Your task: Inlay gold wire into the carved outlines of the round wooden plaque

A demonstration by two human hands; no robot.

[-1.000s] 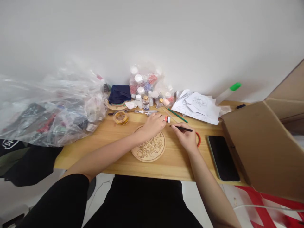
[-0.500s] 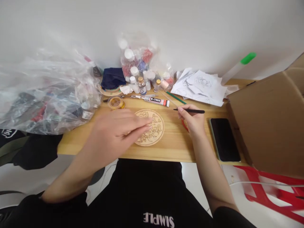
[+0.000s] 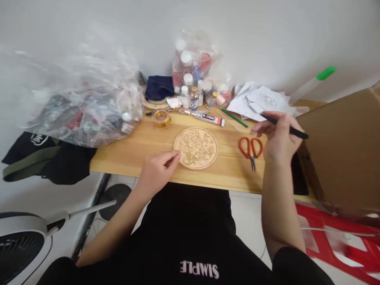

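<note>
A round wooden board point(image 3: 190, 152) with a flower design in fine gold lines lies on the wooden table. My left hand point(image 3: 158, 170) is at its left rim, thumb and fingertips pinched together; anything between them is too small or hidden to make out. Raised to the right of the board, my right hand point(image 3: 280, 138) grips slim black tweezers point(image 3: 298, 133) between thumb and fingers, with some other fingers extended. Red-handled pliers point(image 3: 253, 161) lie just left of the right wrist. A spool of gold wire point(image 3: 161, 118) sits behind the board.
Behind the board are a B-7000 glue tube point(image 3: 209, 118), a green stick point(image 3: 234, 118), small bottles point(image 3: 194, 99) and bagged jars point(image 3: 186, 58). Printed papers point(image 3: 264, 101) lie at back right. A cardboard box point(image 3: 344, 150) borders the right; a large plastic bag point(image 3: 89, 114) fills the left.
My left hand has drawn back from over the board to its left rim. My right hand has lifted and moved right with the tweezers, exposing the pliers. The view has shifted.
</note>
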